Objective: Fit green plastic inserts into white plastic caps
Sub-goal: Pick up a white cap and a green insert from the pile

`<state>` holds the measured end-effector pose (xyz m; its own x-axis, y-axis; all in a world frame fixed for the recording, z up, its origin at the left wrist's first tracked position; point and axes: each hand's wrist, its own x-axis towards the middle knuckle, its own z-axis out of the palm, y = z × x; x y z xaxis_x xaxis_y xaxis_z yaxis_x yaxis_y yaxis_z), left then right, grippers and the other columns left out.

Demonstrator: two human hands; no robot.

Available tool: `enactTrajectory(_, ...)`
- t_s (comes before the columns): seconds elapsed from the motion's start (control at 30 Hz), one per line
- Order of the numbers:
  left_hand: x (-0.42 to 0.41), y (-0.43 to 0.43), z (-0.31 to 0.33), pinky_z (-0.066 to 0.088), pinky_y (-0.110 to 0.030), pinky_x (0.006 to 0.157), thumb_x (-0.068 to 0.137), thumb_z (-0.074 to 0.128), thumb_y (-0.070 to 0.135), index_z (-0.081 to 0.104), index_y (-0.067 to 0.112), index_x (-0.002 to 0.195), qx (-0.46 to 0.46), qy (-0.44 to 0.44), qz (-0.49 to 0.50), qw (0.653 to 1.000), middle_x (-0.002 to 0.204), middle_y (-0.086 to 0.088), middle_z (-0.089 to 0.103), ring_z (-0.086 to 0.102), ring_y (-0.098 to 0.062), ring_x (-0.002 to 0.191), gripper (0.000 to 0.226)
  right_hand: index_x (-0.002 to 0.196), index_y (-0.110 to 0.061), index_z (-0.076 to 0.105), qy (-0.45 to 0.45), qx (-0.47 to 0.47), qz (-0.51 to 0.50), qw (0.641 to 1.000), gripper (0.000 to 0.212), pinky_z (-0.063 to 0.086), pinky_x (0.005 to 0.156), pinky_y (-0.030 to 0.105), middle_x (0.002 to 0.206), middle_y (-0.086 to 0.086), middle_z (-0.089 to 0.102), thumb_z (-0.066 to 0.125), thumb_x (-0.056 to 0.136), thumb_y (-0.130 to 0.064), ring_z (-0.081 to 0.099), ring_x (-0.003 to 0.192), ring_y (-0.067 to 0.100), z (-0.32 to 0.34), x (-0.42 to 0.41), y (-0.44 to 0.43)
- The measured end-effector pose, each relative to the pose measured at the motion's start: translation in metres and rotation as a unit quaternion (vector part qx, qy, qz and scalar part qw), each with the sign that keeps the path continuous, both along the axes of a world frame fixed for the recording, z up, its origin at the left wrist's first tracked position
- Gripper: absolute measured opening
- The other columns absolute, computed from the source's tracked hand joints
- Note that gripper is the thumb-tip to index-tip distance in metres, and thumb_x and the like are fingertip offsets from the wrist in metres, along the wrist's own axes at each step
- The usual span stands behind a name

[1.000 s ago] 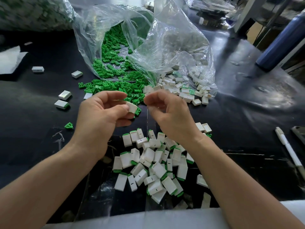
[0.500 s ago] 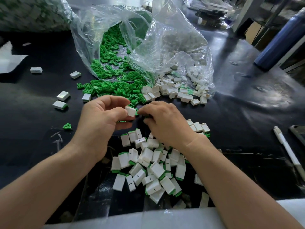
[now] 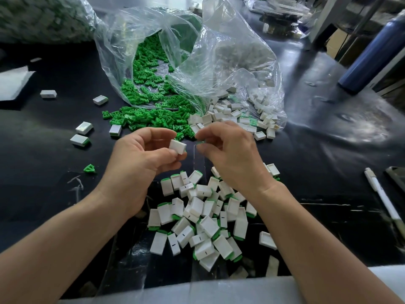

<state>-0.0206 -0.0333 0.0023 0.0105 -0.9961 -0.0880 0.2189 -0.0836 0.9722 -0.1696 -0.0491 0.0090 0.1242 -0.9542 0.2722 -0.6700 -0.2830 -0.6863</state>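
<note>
1. The left hand [image 3: 140,163] pinches a white cap [image 3: 178,146] between thumb and fingers.
2. Just right of it, the right hand [image 3: 232,159] pinches a green insert [image 3: 199,143], not yet touching the cap.
3. The right hand has risen from the green heap [image 3: 153,119] beyond: picking done, fitting next.
4. Fingertips hide most of the insert; orientation unclear.

The right hand [image 3: 230,154] hides nearly all of the green insert [image 3: 200,143] it pinches; only a sliver shows. The blue bottle [image 3: 372,51] and a dark object [image 3: 397,175] run off the right edge. The top-left bag [image 3: 43,16] is blurred, its contents unclear.
</note>
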Motion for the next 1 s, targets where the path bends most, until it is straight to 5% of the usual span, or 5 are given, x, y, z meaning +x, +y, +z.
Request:
enactTrajectory(0.17,0.0005,0.0002,0.0003,0.052,-0.018,0.05,0.079,0.056,-0.013,0.063,0.01,0.081,0.019,0.01,-0.003,1.0,0.063,0.001,0.068,0.068,-0.014,0.061,0.024,0.088,-0.012,0.073,-0.038,-0.016,-0.015,0.999,0.02,0.045,0.076,0.013,0.082,-0.008,0.057,0.062,0.081,0.003,0.057,0.077,0.008,-0.0001,-0.0012,0.0019)
enactTrajectory(0.33,0.0006,0.0025,0.0007,0.054,-0.02,0.054,0.076,0.061,-0.01,0.068,0.017,0.074,0.0,-0.016,-0.015,1.0,0.065,0.002,0.067,0.067,-0.014,0.066,0.028,0.105,-0.01,0.069,-0.113,-0.009,-0.004,0.994,0.027,0.045,0.078,0.006,0.087,-0.01,0.06,0.065,0.08,0.001,0.058,0.077,0.0,0.001,-0.0012,0.0042)
enactTrajectory(0.57,0.0,0.0037,0.0006,0.054,-0.018,0.056,0.07,0.067,-0.008,0.07,0.019,0.067,-0.02,-0.049,-0.017,0.998,0.066,0.002,0.07,0.064,-0.01,0.063,0.027,0.078,-0.028,0.069,-0.194,0.04,0.043,0.979,0.025,0.047,0.069,0.013,0.076,-0.014,0.066,0.066,0.081,-0.004,0.06,0.068,0.0,0.0049,-0.001,0.0082)
enactTrajectory(1.0,-0.0023,0.007,0.0039,0.048,-0.012,0.05,0.056,0.07,0.009,0.067,0.014,0.075,-0.044,-0.051,-0.02,0.998,0.06,0.005,0.068,0.061,-0.002,0.053,0.02,0.085,-0.013,0.071,-0.2,0.044,0.073,0.976,0.015,0.048,0.073,0.014,0.075,-0.013,0.065,0.066,0.08,0.0,0.062,0.072,-0.001,0.0039,-0.0003,0.0099)
